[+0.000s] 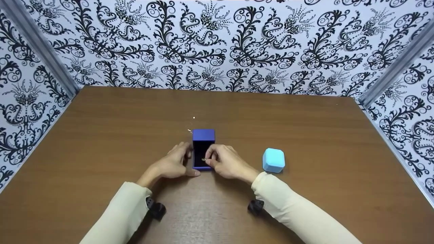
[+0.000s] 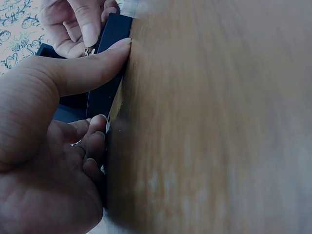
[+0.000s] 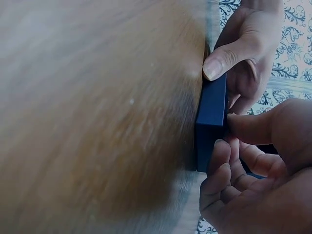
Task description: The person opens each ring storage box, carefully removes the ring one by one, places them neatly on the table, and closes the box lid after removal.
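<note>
A dark blue jewelry box [image 1: 203, 135] stands on the table with its lid raised and a black inside. My left hand [image 1: 174, 161] steadies it from the left, thumb along the front and fingers at the side; in the left wrist view the thumb [image 2: 92, 73] lies across the box front [image 2: 108, 48]. From the right, my right hand [image 1: 225, 162] pinches a small gold piece of jewelry [image 1: 203, 159] between thumb and fingertips, over the open box. The gold piece [image 2: 87, 51] peeks out in the left wrist view; its exact kind is too small to tell. In the right wrist view, fingers mostly hide it.
To the right of my right hand sits a light blue, rounded box [image 1: 273, 160], closed. Brown wooden table [image 1: 305, 125] surrounds everything, with patterned walls [image 1: 217, 47] at the back and sides. Small white specks [image 1: 190, 130] lie behind the jewelry box.
</note>
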The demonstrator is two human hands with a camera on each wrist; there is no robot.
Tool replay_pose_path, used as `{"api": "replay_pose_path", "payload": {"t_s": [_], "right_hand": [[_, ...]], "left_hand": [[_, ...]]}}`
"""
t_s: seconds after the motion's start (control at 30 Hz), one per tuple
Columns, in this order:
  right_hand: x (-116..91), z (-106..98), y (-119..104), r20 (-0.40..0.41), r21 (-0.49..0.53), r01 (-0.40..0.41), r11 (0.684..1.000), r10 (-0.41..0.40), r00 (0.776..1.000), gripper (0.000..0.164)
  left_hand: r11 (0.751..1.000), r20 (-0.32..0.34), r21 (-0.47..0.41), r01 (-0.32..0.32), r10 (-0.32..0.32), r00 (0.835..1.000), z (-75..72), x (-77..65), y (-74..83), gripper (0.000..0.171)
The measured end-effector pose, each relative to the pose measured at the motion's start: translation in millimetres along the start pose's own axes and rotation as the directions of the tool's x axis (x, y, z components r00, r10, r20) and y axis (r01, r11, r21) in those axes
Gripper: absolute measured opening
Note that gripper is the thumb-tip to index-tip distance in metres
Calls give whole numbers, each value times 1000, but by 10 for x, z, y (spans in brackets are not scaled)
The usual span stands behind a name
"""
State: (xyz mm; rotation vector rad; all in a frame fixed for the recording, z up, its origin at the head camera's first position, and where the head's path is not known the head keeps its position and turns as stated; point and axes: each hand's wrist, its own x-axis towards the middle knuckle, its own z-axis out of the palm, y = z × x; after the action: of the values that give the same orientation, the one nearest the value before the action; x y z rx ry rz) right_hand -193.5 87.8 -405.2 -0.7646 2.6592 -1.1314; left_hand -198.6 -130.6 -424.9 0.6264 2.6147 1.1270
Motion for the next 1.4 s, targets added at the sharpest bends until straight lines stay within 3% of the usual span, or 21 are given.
{"api": "replay_pose_path", "payload": {"t_s": [0.57, 0.9, 1.1, 1.4], "right_hand": [[3, 28, -9, 5, -12, -33, 999, 33, 999, 5], [-27, 21, 11, -68, -54, 43, 998, -47, 997, 7], [-45, -4, 17, -85, -51, 51, 997, -55, 995, 7], [-97, -77, 14, -92, -11, 46, 999, -47, 995, 6]], "left_hand": [[1000, -23, 15, -26, 26, 999, 15, 4, -20, 57], [1000, -10, -4, -14, 14, 1000, 3, -9, -6, 58], [999, -22, 5, -38, 38, 999, 5, -6, -18, 61], [1000, -24, 10, -20, 20, 1000, 12, -6, -15, 64]]}}
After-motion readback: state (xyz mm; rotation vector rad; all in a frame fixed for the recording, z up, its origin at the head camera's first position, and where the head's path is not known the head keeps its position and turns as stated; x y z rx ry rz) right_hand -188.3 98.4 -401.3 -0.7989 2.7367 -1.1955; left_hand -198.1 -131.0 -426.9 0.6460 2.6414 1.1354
